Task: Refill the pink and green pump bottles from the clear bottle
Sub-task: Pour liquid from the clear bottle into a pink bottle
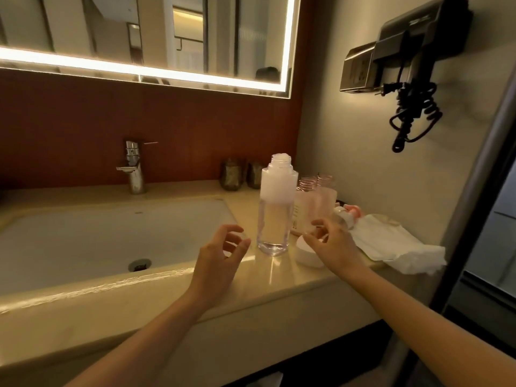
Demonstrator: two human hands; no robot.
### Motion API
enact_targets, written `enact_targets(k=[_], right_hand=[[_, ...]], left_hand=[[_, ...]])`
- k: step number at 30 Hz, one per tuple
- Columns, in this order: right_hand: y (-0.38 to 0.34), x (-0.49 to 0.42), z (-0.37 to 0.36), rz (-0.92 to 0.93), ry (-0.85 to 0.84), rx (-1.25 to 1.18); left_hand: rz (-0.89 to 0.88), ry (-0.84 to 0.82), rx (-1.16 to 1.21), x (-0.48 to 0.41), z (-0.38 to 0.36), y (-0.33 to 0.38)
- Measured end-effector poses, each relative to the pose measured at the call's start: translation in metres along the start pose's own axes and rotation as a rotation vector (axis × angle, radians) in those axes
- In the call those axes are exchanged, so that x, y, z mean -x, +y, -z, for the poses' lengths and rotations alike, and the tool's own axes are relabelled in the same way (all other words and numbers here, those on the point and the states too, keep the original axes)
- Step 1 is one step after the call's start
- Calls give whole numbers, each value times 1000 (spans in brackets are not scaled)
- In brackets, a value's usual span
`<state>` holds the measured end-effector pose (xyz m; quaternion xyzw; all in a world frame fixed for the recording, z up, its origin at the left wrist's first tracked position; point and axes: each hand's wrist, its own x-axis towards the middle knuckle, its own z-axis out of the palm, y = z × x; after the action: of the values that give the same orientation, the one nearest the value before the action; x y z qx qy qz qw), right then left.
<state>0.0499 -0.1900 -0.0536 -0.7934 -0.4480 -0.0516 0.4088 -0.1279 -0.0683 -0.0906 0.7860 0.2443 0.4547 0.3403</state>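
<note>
A tall clear bottle [275, 208] stands uncapped on the counter, foam in its upper part and clear liquid below. Behind it to the right stand two small frosted pinkish bottles [304, 208] [326, 199] with bare threaded necks. A pump head [349, 216] lies on a white tissue. A round white cap [305, 254] lies next to the clear bottle's base. My left hand [220, 255] hovers just left of the clear bottle, fingers loosely curled and holding nothing. My right hand [332, 244] hovers over the white cap, fingers spread, also holding nothing.
A white sink basin [83, 244] with a chrome tap [134, 169] lies to the left. Two dark glass tumblers [231, 174] stand at the back wall. The crumpled white tissue [391, 244] covers the counter's right end. A wall hair dryer [410, 60] hangs above.
</note>
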Motion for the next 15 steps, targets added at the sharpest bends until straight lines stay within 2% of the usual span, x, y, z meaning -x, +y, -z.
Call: enact_targets(k=[8, 15], right_hand=[[0, -22, -7, -3, 76, -2], [5, -58, -9, -117, 209, 3]], left_hand=[[29, 88, 25, -11, 5, -2], [143, 31, 59, -30, -29, 16]])
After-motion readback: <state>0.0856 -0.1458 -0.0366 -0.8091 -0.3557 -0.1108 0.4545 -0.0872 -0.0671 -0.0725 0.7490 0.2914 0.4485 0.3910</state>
